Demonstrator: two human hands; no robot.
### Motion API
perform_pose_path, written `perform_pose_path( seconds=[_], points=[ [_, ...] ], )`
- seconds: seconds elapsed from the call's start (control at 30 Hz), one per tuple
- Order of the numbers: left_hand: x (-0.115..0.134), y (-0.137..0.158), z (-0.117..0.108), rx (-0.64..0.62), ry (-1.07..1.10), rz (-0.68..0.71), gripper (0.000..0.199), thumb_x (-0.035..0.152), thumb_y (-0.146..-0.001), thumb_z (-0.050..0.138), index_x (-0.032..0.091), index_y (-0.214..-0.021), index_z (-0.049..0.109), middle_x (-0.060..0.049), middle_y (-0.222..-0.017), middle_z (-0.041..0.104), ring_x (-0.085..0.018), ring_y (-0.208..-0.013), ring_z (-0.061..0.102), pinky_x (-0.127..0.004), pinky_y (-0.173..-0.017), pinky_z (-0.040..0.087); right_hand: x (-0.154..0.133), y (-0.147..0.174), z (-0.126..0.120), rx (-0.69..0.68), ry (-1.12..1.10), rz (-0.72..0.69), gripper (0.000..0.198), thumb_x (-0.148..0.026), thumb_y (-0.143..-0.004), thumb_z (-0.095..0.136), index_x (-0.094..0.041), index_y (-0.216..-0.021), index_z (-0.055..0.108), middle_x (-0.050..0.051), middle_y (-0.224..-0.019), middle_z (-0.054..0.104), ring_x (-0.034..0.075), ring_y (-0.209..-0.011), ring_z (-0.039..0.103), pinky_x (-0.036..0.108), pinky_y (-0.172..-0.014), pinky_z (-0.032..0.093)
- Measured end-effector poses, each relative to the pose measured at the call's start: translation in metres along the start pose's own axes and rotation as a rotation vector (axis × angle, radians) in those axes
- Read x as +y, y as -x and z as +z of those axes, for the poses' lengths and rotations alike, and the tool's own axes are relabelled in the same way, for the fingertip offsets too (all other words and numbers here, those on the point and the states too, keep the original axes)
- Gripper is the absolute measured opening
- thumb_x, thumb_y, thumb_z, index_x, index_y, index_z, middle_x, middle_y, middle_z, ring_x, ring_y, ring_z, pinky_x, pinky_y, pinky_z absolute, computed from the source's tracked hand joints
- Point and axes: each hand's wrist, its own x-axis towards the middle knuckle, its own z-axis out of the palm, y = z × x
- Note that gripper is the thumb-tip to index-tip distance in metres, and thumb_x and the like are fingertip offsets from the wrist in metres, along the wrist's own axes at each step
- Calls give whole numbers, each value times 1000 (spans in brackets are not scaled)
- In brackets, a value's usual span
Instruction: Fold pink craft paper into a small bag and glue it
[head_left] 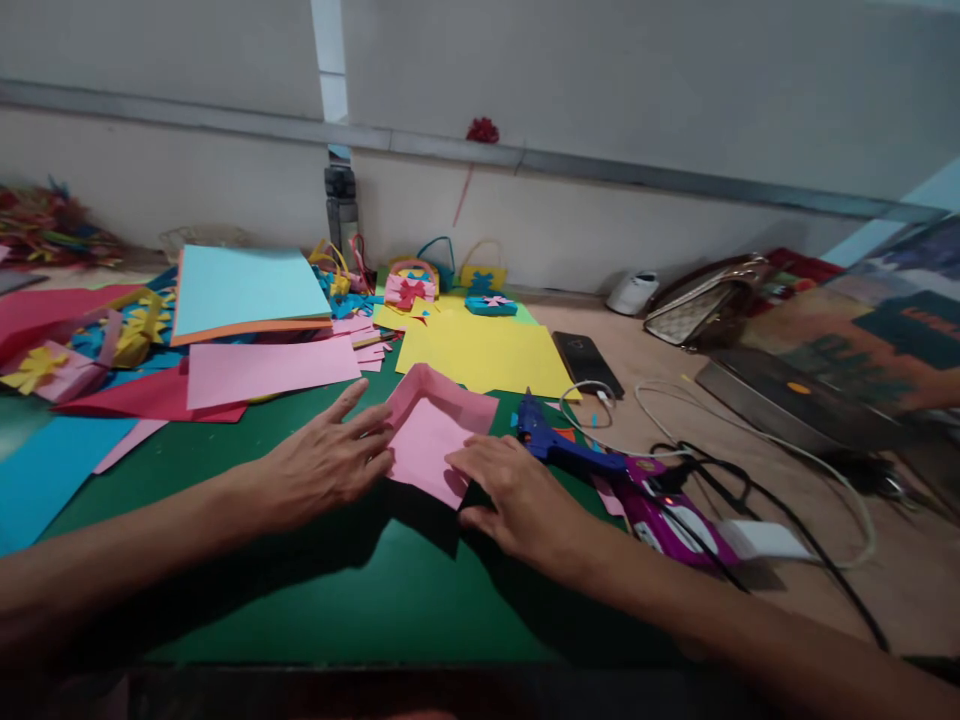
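Observation:
A sheet of pink paper (429,445) with folded-up sides stands on the green mat (330,590) in front of me, shaped like a shallow open tray. My left hand (330,460) is at its left side, fingers stretched out against the paper and thumb raised apart. At the right edge, my right hand (510,490) has its fingers on the inner face and its thumb low on the near side, gripping the paper. Just right of that hand lies a blue glue gun (559,440). Behind the folded piece is a yellow sheet (484,350).
Stacked light-blue sheets (247,290) and a pink strip (274,373) lie at left. Small paper handbags (411,288) stand at the back. Rightward are a phone (587,362), a purple power strip (667,515), tangled cables (795,440) and a brown bag (701,300).

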Motion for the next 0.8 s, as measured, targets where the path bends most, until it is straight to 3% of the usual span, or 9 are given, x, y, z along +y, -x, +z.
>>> perform_pose_path(
  seconds=[0.17, 0.33, 0.4, 0.53, 0.63, 0.7, 0.8],
  points=[
    [3, 0, 0, -14, -4, -31, 20, 12, -83, 47, 15, -99, 58, -10, -110, 60, -27, -126, 33, -54, -108, 8, -18, 1, 3, 59, -179, 4, 51, -29, -69, 70, -13, -115, 52, 12, -111, 60, 23, -106, 51, 38, -90, 37],
    [-1, -6, 6, -87, 20, -14, 32, 12, -78, 51, 17, -109, 53, -10, -124, 52, -27, -132, 22, -55, -108, 7, -24, -12, 2, 24, -394, 151, 23, -22, -78, 58, -16, -100, 58, 6, -90, 64, 16, -77, 56, 28, -70, 40],
    [-3, -11, 6, -102, 31, -32, 34, 11, -77, 50, 18, -111, 52, -9, -127, 49, -27, -131, 24, -53, -108, 10, -20, -20, 3, 18, -465, 193, 9, -18, -79, 51, -16, -83, 59, 2, -74, 61, 12, -64, 51, 24, -60, 36],
    [-3, -15, -5, -38, -30, -151, 44, 8, -80, 45, 16, -123, 44, -12, -129, 47, -29, -124, 36, -52, -103, 25, -9, -31, 8, 7, -544, 239, 16, -9, -72, 45, -16, -57, 48, -4, -56, 48, 9, -54, 42, 22, -50, 29],
    [7, -7, -13, 72, -87, -188, 32, 8, -84, 40, 10, -114, 50, -14, -109, 59, -26, -97, 55, -43, -85, 42, -4, -34, 11, -19, -595, 265, 14, -9, -69, 45, -17, -57, 46, -4, -56, 47, 9, -52, 42, 21, -47, 29],
    [17, 0, -11, 120, -54, -140, 23, 13, -86, 42, 11, -105, 55, -10, -91, 64, -21, -74, 59, -37, -69, 45, -2, -34, 12, -34, -623, 279, 12, -10, -69, 45, -16, -59, 48, -4, -56, 47, 9, -51, 43, 20, -46, 30],
    [32, 8, 1, 169, 25, -56, 23, 21, -88, 43, 11, -103, 57, -12, -97, 63, -24, -87, 58, -37, -72, 46, -1, -36, 13, -50, -638, 287, 9, -12, -69, 46, -16, -65, 53, -3, -57, 48, 9, -52, 43, 20, -45, 29]
  ],
)
